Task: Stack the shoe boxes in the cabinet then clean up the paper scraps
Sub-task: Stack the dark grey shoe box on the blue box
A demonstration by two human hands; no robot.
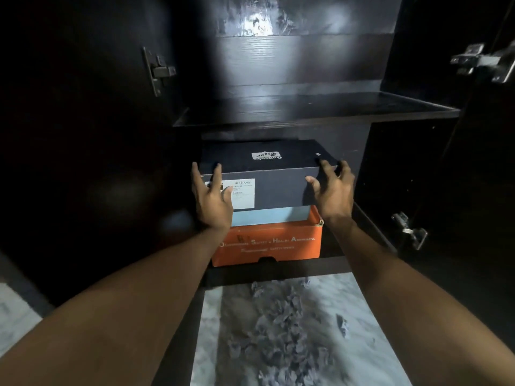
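A dark navy shoe box (276, 185) with a white label lies on top of an orange shoe box (267, 243) in the lower compartment of a dark cabinet (315, 112). Its light blue base shows under the lid. My left hand (211, 199) presses on the box's left front corner, fingers over the top edge. At the box's right corner my right hand (331, 190) has its fingers spread, touching the edge. Whether either hand truly grips the box is unclear. Crumpled grey paper scraps (278, 324) lie on the marble floor below.
The shelf above the boxes (306, 107) holds nothing that I can see. Both cabinet doors stand open, with metal hinges at the right (409, 229) and a hinge plate at the left (158, 71). One separate scrap (342, 325) lies to the right of the pile.
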